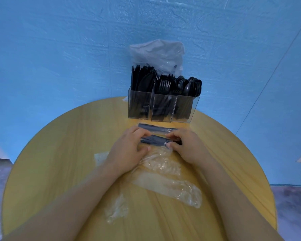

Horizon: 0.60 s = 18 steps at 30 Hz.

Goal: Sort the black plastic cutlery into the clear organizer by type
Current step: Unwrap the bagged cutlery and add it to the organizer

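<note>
In front of the organizer [163,108] on the round surface [59,153], left hand [127,150] and right hand [186,145] pinch opposite ends of a wrapped cutlery packet [154,140], fingers curled, apparently to tear its wrapper open; another packet [156,128] lies just beyond.

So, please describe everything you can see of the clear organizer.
The clear organizer looks like transparent plastic, with three compartments side by side. It stands upright at the far edge of the round yellow table. Black knives fill the left compartment, forks the middle, spoons the right, heads up. No hand touches it; a plastic bag sits behind.
</note>
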{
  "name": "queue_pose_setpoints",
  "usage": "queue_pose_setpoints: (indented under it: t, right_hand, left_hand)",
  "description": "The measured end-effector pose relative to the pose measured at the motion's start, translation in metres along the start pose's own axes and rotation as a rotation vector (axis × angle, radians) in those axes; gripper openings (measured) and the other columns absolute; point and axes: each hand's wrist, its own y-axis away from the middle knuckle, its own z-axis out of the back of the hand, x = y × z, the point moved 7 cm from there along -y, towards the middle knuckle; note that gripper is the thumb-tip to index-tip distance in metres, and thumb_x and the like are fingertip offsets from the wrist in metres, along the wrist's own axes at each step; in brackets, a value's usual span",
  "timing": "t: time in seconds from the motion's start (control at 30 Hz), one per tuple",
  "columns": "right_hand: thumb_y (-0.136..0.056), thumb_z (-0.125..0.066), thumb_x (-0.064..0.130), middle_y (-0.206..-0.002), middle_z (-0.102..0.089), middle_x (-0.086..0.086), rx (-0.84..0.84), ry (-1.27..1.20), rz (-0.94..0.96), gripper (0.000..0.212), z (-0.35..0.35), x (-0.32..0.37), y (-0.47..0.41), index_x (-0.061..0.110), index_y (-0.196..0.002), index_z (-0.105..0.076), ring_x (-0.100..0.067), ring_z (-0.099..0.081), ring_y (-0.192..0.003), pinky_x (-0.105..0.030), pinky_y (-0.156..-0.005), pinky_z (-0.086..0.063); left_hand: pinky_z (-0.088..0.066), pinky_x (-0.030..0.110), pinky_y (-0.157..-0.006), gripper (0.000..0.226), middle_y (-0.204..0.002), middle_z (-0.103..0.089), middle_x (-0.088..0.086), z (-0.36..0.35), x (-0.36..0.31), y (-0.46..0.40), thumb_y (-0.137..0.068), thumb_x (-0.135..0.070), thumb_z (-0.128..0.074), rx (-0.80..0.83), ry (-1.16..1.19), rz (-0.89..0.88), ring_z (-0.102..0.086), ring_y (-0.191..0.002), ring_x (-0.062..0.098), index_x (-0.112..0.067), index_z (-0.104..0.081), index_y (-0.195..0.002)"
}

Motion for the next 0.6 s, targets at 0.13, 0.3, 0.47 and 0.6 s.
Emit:
queue_pose_setpoints:
  t: [0.13,0.3,0.47,0.6]
  right_hand:
    - [-0.091,-0.06,0.022,-0.101,-0.059,0.004,0.032,0.037,0.001,0.014,0.001,-0.001,0.0,0.02,-0.104,-0.065,-0.014,-0.053,-0.097,-0.028,-0.082,-0.044]
    - [-0.09,-0.06,0.014,-0.082,-0.055,0.005,-0.221,-0.062,0.06,0.006,0.028,0.006,0.003,0.017,-0.085,-0.06,-0.015,-0.05,-0.081,-0.029,-0.068,-0.035]
    - [-0.09,-0.06,0.013,-0.085,-0.055,0.006,-0.227,-0.11,0.247,0.006,0.031,0.026,0.009,0.018,-0.087,-0.061,-0.007,-0.049,-0.076,-0.015,-0.066,-0.037]
    - [-0.089,-0.062,0.014,-0.086,-0.05,0.015,-0.22,-0.099,0.316,0.009,0.024,0.029,0.008,0.015,-0.097,-0.066,0.004,-0.047,-0.077,-0.011,-0.067,-0.034]
  left_hand:
    - [-0.036,0.011,-0.082,0.028,-0.107,-0.049,-0.013,0.004,0.004,-0.002,-0.084,-0.021,-0.068,-0.049,0.068,0.019,-0.046,-0.099,0.0,-0.025,-0.057,-0.11]
    - [-0.036,0.004,-0.073,0.021,-0.097,-0.046,-0.01,0.015,0.01,-0.003,-0.086,-0.024,-0.065,-0.196,0.205,0.06,-0.046,-0.086,0.002,-0.021,-0.049,-0.1]
    - [-0.042,0.006,-0.074,0.032,-0.099,-0.052,-0.009,0.024,0.011,-0.003,-0.087,-0.039,-0.058,-0.289,0.508,0.153,-0.052,-0.088,0.003,-0.022,-0.045,-0.11]
    - [-0.05,0.016,-0.071,0.005,-0.088,-0.062,-0.004,0.028,0.008,-0.005,-0.094,-0.02,-0.054,-0.321,0.725,0.139,-0.06,-0.078,0.005,-0.024,-0.057,-0.094]
